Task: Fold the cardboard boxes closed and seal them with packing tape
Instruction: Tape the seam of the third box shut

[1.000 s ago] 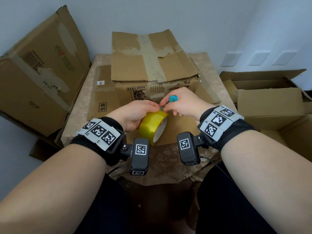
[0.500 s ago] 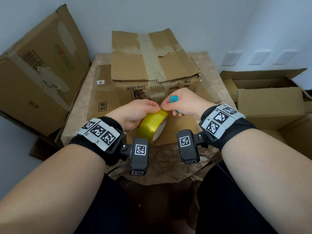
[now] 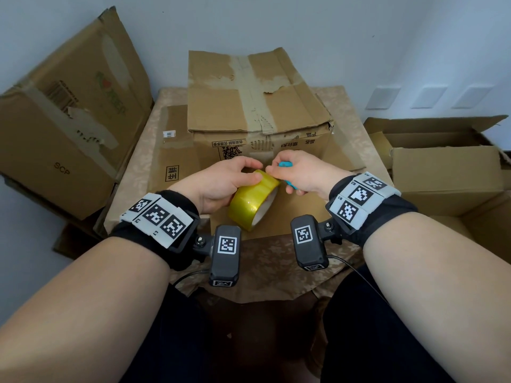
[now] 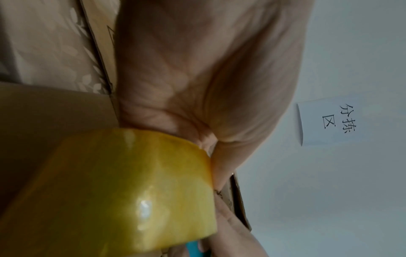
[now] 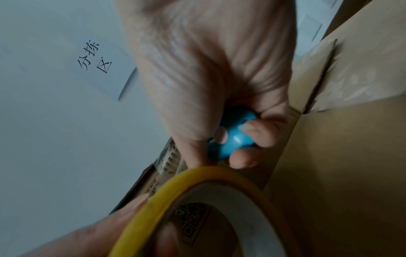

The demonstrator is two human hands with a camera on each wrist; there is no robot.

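Note:
My left hand [image 3: 221,183] grips a yellow roll of packing tape [image 3: 253,200] held on edge above a flat cardboard sheet [image 3: 298,214] on the table. The roll fills the left wrist view as a glossy yellow band [image 4: 123,191]; its white core [image 5: 211,208] shows in the right wrist view. My right hand [image 3: 298,175] curls round a blue cutter [image 3: 286,163], seen again as a blue cutter [image 5: 235,137], while its thumb and forefinger meet at the roll's top edge. Behind the hands stands a closed cardboard box [image 3: 257,106] with old tape along its top seam.
A big worn box [image 3: 66,120] leans at the left of the table [image 3: 276,266]. Open boxes [image 3: 442,167] stand at the right. A flattened carton [image 3: 174,156] lies under the closed box. A paper sign [image 4: 327,121] hangs on the wall.
Both hands and the roll stay nearly where they were; the right fingertips have shifted slightly along the roll's top edge.

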